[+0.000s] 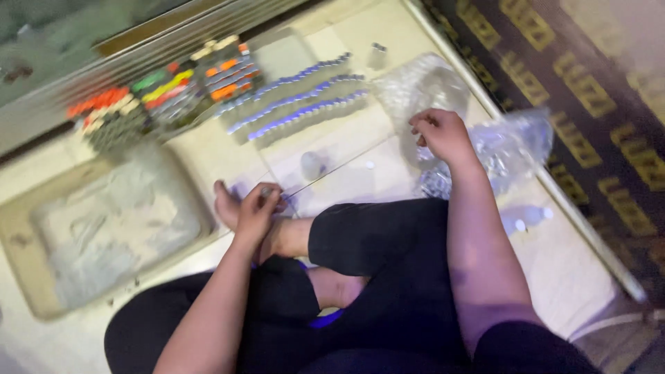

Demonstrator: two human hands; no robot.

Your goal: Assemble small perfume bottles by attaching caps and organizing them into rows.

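I sit cross-legged on a pale floor. My left hand (258, 210) rests by my bare foot (225, 203), fingers closed on a small grey vial (267, 190). My right hand (442, 133) reaches forward over a clear plastic bag (516, 145) of small vials; its fingers curl, and I cannot tell whether they grip anything. Three rows of blue-capped vials (298, 102) lie on the floor ahead. One loose vial (312, 165) lies between the rows and my legs.
Stacked vials with orange, green, yellow and red caps (163, 93) stand at the back left. A shallow beige tray (14, 239) with white wrapping lies at the left. Bubble wrap (419, 83) sits behind the bag. A dark patterned carpet (589, 90) borders the right.
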